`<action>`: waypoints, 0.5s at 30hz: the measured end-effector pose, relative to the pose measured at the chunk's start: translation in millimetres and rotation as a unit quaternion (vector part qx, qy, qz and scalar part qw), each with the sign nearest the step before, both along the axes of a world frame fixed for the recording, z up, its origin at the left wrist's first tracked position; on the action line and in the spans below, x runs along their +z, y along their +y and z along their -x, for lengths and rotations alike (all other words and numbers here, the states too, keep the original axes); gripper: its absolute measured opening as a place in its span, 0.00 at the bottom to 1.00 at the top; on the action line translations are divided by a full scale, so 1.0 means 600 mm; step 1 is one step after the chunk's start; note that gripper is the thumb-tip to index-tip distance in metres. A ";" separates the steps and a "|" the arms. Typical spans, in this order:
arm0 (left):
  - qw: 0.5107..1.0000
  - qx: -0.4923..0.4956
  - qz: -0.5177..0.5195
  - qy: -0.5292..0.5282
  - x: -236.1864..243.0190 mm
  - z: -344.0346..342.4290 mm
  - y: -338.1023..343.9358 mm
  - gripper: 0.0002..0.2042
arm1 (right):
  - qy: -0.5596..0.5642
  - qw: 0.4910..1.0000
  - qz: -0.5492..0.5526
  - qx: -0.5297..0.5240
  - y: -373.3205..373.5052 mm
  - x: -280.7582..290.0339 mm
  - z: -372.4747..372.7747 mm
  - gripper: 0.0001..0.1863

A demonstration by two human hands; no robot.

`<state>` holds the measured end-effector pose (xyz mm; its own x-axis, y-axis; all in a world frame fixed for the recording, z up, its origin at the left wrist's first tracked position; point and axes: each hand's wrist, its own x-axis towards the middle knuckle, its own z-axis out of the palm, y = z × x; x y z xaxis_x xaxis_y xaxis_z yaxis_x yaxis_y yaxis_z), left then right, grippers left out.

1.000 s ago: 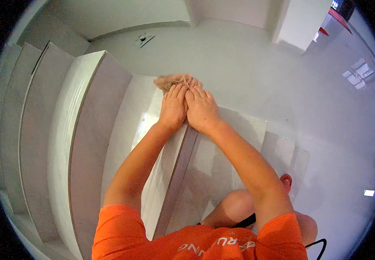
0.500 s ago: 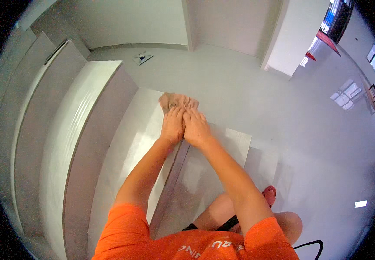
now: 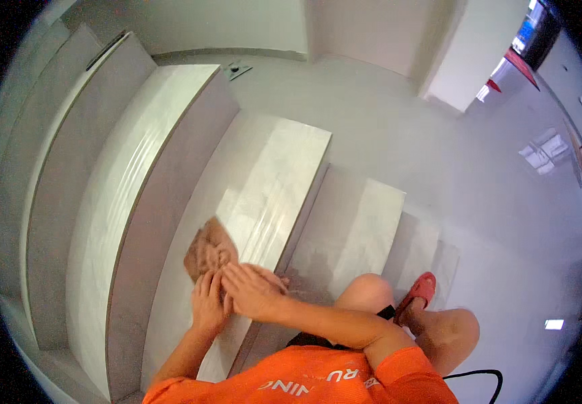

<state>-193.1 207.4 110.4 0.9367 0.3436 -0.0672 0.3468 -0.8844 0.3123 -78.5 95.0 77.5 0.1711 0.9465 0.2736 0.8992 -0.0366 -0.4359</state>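
A brown cloth [image 3: 210, 244] lies crumpled on the pale step tread [image 3: 272, 185], its far end fanned out past my fingers. My left hand [image 3: 210, 303] presses on its near edge, fingers bent into the fabric. Close against it, my right hand [image 3: 252, 291] also bears down on the cloth, its fingertips meeting those of the left hand. The fabric under both palms is hidden.
Higher steps [image 3: 119, 182] with grey risers rise on the left. Lower steps [image 3: 365, 222] descend to the glossy grey floor [image 3: 493, 236] on the right. My bent knee [image 3: 365, 293] and a red shoe [image 3: 423, 288] are beside them. A small floor drain [image 3: 235, 70] sits beyond the stairs.
Both hands have drawn the cloth along the tread from its far end toward me and slightly left. My arms are more bent, and the far end of the tread is uncovered.
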 end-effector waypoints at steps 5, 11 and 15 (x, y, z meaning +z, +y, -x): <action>0.994 0.088 -0.061 0.028 -0.043 0.087 0.010 0.25 | 0.097 0.989 -0.063 0.090 0.043 0.011 0.013 0.29; 0.995 0.084 -0.029 -0.036 -0.052 -0.073 0.096 0.26 | -0.049 0.999 -0.019 -0.007 0.117 -0.006 -0.091 0.27; 0.995 0.063 -0.046 -0.061 -0.068 -0.163 0.181 0.26 | 0.036 0.997 -0.016 -0.068 0.180 0.014 -0.165 0.25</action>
